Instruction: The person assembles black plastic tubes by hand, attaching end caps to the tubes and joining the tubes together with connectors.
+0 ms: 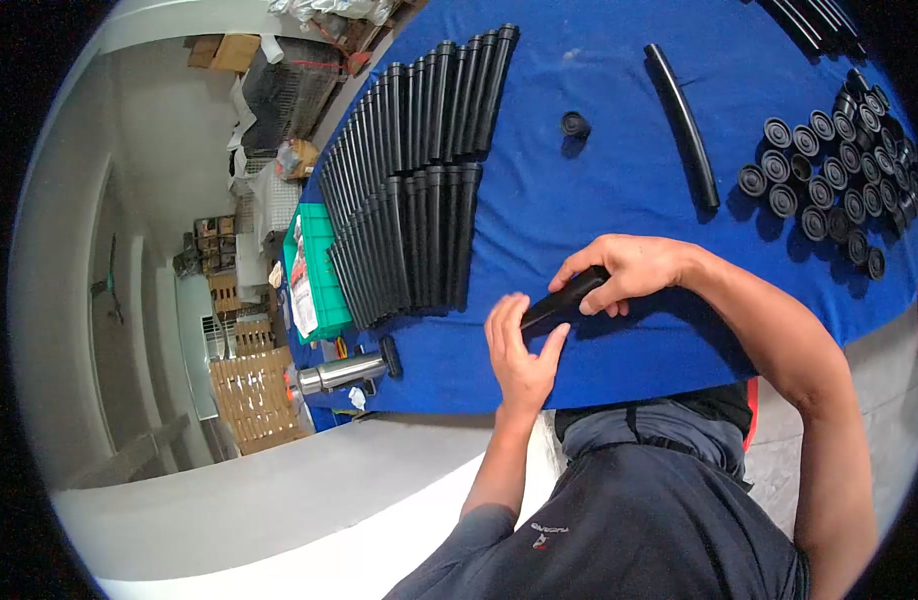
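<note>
A short-looking black tube (557, 306) lies slanted between my two hands, close above the blue cloth. My right hand (629, 275) wraps its fingers and thumb round the tube's upper right end. At the lower left end, my left hand (523, 350) has its thumb and fingers apart, with the tube's end between them; the fingertips look slightly blurred. A single black cap (575, 125) and a loose black tube (682, 128) lie on the cloth beyond my hands.
Rows of black tubes (419, 110) cover the left side of the blue table (539, 210). Many round black caps (815, 223) cluster at the right. A green crate (324, 270) and a metal cylinder (339, 374) sit at the left edge. More tubes lie at the top right.
</note>
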